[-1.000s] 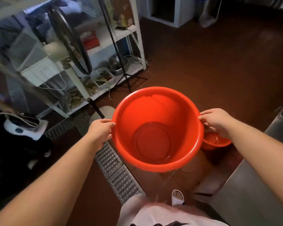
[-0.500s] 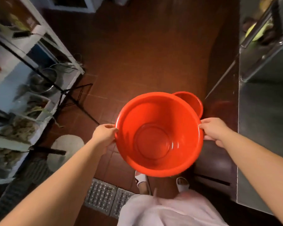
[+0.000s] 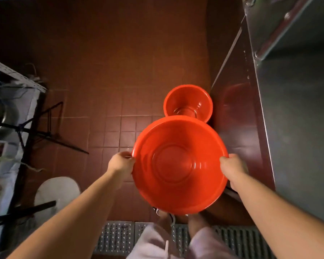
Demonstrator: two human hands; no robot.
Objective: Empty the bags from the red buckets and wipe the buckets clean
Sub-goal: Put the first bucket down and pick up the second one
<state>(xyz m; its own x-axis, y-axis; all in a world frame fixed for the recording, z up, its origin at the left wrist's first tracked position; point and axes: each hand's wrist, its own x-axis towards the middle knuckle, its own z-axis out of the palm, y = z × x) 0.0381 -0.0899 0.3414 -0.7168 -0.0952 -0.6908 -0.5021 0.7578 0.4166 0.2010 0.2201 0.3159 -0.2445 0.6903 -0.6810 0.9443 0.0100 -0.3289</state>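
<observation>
Hands L + R grip red bucket rim | inside looks empty, glossy

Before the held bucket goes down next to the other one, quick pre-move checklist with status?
1. Left hand grip on held bucket rim: ok.
2. Right hand grip on the opposite rim: ok.
3. Held bucket has no bag inside: ok.
4. Held bucket wiped clean: cannot tell.
5. Second bucket upright on the floor, bag-free: ok.
6. Feet clear of the set-down spot: cannot tell, bucket hides them.
</observation>
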